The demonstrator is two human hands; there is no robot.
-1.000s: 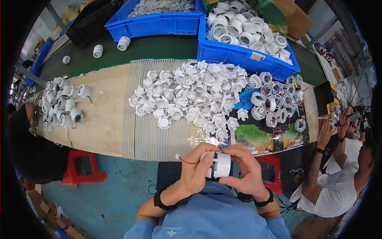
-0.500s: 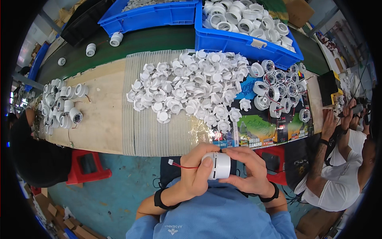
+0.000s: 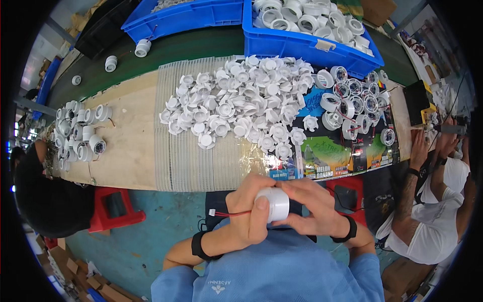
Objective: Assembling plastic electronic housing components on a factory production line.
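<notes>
Between my two hands, in front of my chest, is a white round plastic fan housing [image 3: 278,203]. My left hand [image 3: 246,207] is closed round its left side, thumb pressed on the wall. My right hand [image 3: 313,207] grips the right side, with fingers at the top and thumb below. From the housing's left a red wire [image 3: 231,214] runs out under my left hand to a small white connector [image 3: 212,212]. The face of the housing toward the right palm is hidden. Beyond my hands, a big pile of white fan impellers [image 3: 241,100] covers the middle of the table.
Housings with wires [image 3: 352,103] cluster at the right, and more housings [image 3: 78,133] at the left. Behind stands a blue crate [image 3: 312,53] of white rings, beside another blue crate [image 3: 186,21]. A green conveyor [image 3: 166,50] runs behind. Co-workers' arms [image 3: 405,191] show at right; red stools [image 3: 114,209] stand below.
The housing has turned in my hands, so the dark slots seen on its side before are out of sight. Both hands keep their hold; my elbows have spread slightly.
</notes>
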